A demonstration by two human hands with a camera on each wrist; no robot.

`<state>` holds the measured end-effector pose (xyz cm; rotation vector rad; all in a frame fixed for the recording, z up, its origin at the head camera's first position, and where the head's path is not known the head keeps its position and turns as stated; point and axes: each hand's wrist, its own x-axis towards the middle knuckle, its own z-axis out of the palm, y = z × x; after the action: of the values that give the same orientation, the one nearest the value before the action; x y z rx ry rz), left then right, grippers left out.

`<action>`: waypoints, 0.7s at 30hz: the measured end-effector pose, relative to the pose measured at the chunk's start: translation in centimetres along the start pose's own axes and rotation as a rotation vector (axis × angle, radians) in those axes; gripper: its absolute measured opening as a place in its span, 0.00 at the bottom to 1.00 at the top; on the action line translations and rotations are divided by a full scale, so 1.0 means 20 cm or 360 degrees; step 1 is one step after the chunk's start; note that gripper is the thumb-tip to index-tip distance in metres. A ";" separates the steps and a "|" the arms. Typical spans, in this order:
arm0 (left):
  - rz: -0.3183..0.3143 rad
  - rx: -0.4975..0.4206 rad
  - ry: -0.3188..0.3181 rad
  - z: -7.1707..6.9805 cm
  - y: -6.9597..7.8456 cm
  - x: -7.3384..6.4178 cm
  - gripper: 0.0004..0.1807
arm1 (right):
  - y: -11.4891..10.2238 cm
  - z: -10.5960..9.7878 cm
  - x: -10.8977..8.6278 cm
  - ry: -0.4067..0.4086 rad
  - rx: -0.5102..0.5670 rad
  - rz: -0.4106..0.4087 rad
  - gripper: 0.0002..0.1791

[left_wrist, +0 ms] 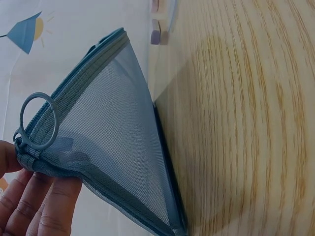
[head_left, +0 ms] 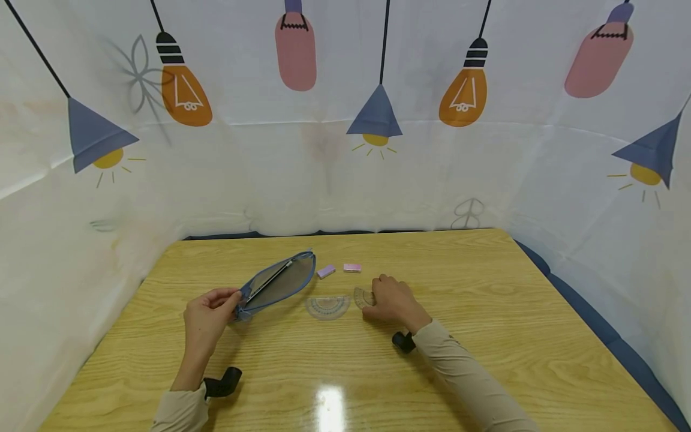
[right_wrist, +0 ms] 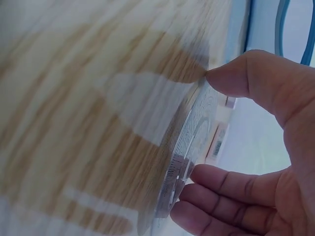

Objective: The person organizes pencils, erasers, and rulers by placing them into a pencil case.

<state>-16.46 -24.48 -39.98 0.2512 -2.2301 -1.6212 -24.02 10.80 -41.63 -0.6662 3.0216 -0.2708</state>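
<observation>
My left hand (head_left: 207,318) pinches the near corner of a blue mesh zip pouch (head_left: 288,279) and holds it tilted up on the table. A large ring pull (left_wrist: 39,120) hangs beside the fingers in the left wrist view. Something long, thin and dark shows along the pouch's opening. Over at the right, my right hand (head_left: 396,300) has its thumb and fingers at the edges of a clear protractor (right_wrist: 189,140), which lies at the table surface and is partly covered by the hand. Left of it lies another clear protractor (head_left: 327,308), flat on the wood.
A purple eraser-like block (head_left: 326,272) and a pink one (head_left: 352,268) lie beyond the protractors, near the pouch's far end. The wood-grain table (head_left: 486,360) meets a white cloth backdrop (head_left: 324,180) printed with lamps.
</observation>
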 end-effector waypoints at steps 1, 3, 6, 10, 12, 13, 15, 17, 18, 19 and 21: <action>-0.0001 -0.0001 -0.0001 0.00 0.00 0.00 0.13 | 0.00 0.00 0.00 0.0004 -0.0001 0.0001 0.17; -0.0004 -0.0004 -0.0003 0.00 0.00 0.00 0.13 | 0.00 0.00 0.00 0.0010 -0.0004 0.0003 0.18; -0.0006 -0.0001 -0.0004 0.00 0.00 0.00 0.14 | 0.00 0.00 0.00 0.0010 -0.0007 -0.0001 0.18; -0.0005 -0.0001 0.0001 0.00 0.00 0.00 0.13 | 0.00 0.00 0.00 0.0031 -0.0032 -0.0012 0.18; -0.0013 0.0006 0.0001 0.00 0.00 0.00 0.13 | 0.00 0.00 0.00 0.0043 -0.0047 -0.0009 0.19; -0.0020 0.0004 0.0001 0.00 0.00 0.00 0.13 | 0.00 0.00 0.00 0.0047 -0.0050 -0.0008 0.19; -0.0027 0.0001 0.0002 0.00 -0.01 0.01 0.13 | 0.00 0.00 0.00 0.0056 -0.0057 -0.0008 0.19; -0.0026 0.0006 0.0004 0.00 -0.01 0.01 0.13 | 0.00 0.00 0.00 0.0063 -0.0060 -0.0012 0.18; -0.0026 0.0000 0.0005 0.00 -0.01 0.01 0.13 | 0.00 0.01 0.00 0.0067 -0.0062 -0.0016 0.18; -0.0014 0.0008 0.0007 0.00 -0.01 0.01 0.13 | 0.01 0.01 0.00 0.0071 -0.0066 -0.0021 0.18; 0.0003 0.0027 0.0010 0.00 0.00 0.00 0.13 | 0.01 0.01 0.00 0.0076 -0.0071 -0.0030 0.18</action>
<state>-16.54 -24.51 -40.01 0.2586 -2.2395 -1.5993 -24.09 10.86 -41.82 -0.7019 3.0765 -0.2235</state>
